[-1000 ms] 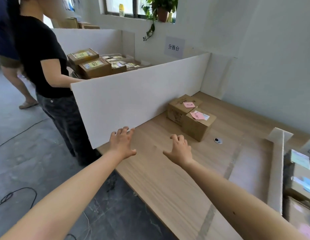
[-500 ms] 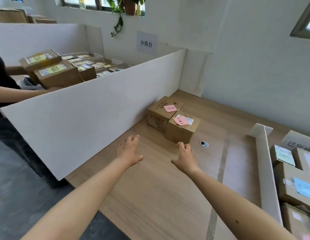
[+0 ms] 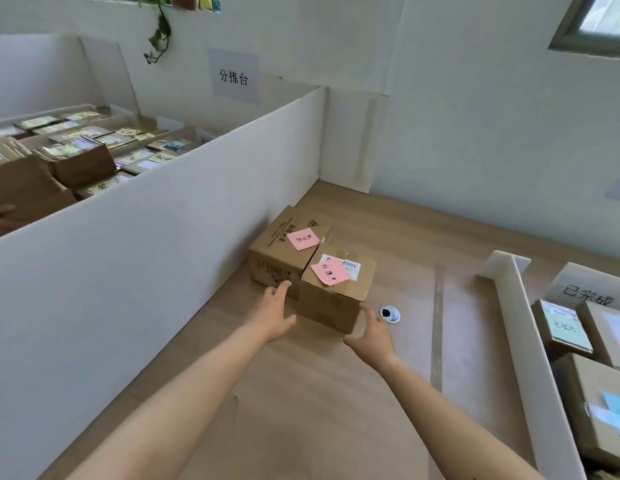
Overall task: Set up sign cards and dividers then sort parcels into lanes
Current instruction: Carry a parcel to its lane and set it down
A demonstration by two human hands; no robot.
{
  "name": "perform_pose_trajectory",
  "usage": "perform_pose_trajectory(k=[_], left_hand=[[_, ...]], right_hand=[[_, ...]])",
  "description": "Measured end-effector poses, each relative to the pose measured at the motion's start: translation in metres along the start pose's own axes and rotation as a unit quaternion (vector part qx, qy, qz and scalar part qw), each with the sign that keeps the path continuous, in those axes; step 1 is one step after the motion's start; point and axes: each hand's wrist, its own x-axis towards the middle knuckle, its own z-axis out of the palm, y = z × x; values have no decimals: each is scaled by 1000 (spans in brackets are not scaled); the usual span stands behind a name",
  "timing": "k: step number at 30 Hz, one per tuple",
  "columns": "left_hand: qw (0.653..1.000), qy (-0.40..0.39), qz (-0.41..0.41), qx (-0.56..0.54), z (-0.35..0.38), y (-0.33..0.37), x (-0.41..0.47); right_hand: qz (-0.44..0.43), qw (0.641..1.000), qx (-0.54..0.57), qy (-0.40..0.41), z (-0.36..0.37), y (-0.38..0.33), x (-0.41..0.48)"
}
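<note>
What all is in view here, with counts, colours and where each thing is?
table: one, light wood, under everything
tall divider: one, white, left side
low divider: one, white, right side
near box: one, brown, middle lane
far box: one, brown, behind it, against the tall divider
notes: two, pink, one atop each box
sign card: one, white, far end of right lane
right-lane boxes: several, brown, beyond the low divider
left-lane boxes: many, brown, behind the tall divider
wall sign: one, white, back wall
cable hole: one, dark, right of near box
plant: one, green, hanging top left
left hand: one, open, by near box's left side
right hand: one, open, by its right corner
</note>
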Motion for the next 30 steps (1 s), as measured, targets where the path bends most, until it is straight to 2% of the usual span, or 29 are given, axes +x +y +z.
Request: perform_pose_trajectory(k=[7, 14, 30], left_hand=[[999, -20, 5, -50, 10, 15, 64], [993, -40, -1, -114, 31, 15, 104], [984, -37, 39, -171, 50, 16, 99]], right_hand=[[21, 997, 74, -3, -12, 5, 51], [-1, 990, 143, -17, -10, 8, 75], [-4, 974, 226, -10, -4, 24, 77]])
